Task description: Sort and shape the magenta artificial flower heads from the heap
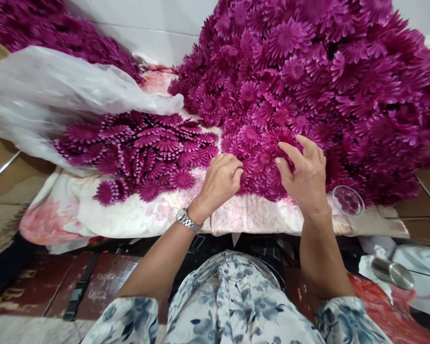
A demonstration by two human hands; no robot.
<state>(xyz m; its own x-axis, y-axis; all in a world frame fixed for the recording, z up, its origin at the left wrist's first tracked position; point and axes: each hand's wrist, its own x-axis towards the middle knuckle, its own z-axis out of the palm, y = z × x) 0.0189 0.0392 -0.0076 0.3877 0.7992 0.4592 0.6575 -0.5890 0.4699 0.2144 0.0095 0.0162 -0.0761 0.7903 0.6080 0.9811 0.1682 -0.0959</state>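
Note:
My left hand (222,177), with a metal-band watch at its wrist, is closed with thumb and fingers pressed together. What it holds, if anything, is hidden. It hovers between a pile of flat purple artificial flower layers (157,148) and a much larger heap of purple artificial flowers (290,71). Over the near edge of that heap is my right hand (303,169), its thumb and fingers apart and nothing visible between them. A small clear round dish (348,200) with purplish contents sits just right of my right wrist.
A white plastic bag (68,91) lies at the left against the flat flower layers. More purple flowers (60,36) are piled behind it. The table has a floral cloth (157,215). Cardboard boxes (421,198) flank both sides; a metal cup (392,272) lies lower right.

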